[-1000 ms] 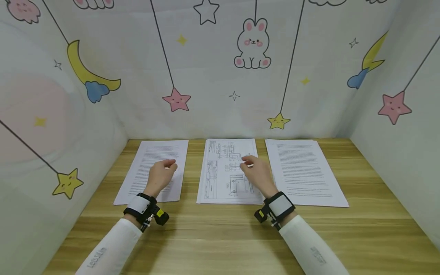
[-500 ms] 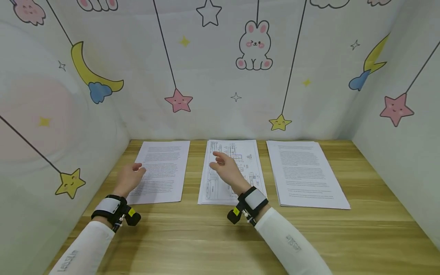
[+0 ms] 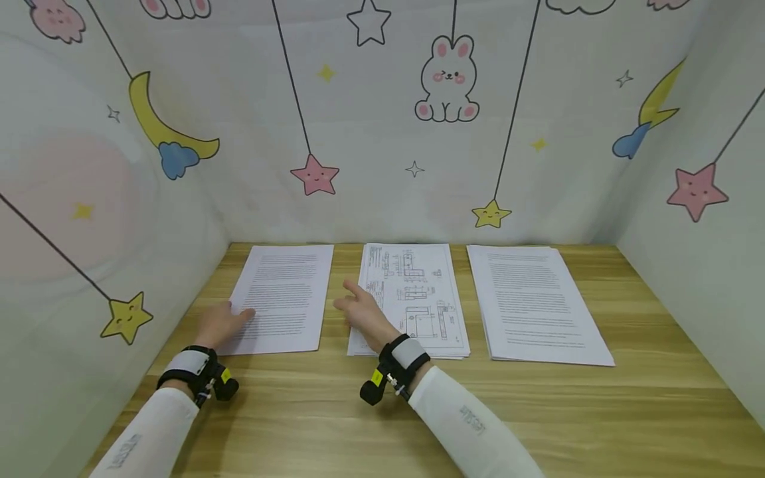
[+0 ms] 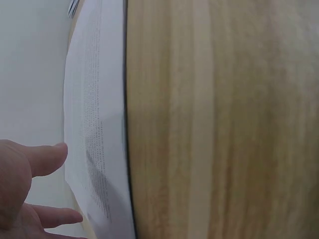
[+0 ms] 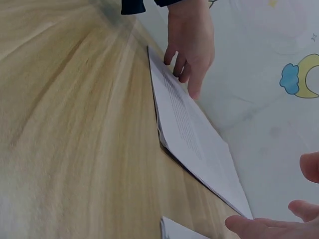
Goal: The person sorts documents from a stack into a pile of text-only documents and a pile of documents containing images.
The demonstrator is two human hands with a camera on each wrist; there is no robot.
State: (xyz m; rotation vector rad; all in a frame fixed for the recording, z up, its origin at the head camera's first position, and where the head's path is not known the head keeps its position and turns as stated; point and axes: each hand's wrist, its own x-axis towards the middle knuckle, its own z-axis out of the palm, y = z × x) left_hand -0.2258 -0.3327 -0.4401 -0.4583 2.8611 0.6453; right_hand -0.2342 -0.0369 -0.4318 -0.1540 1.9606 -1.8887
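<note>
Three stacks of white paper lie side by side on the wooden table. Beside the left edge of the left stack (image 3: 283, 299), printed with text, is my left hand (image 3: 220, 325), its thumb extended over the page. In the left wrist view that hand (image 4: 20, 184) has thumb and fingers spread apart near the stack (image 4: 107, 129). My right hand (image 3: 366, 317) reaches across the left edge of the middle stack (image 3: 427, 312), which shows technical drawings. Its fingers are loosely spread with nothing between them, and they point toward the left stack (image 5: 194, 134) in the right wrist view.
A third text-printed stack (image 3: 538, 305) lies on the right. Bare wooden tabletop (image 3: 335, 425) stretches in front of the papers. A white cloth wall (image 3: 370, 119) with cartoon stars and a rabbit encloses the back and sides.
My left hand has moved left from over the left stack, then down at its left edge. My right hand has swept left across the middle stack, its fingers spreading. The papers stay put.
</note>
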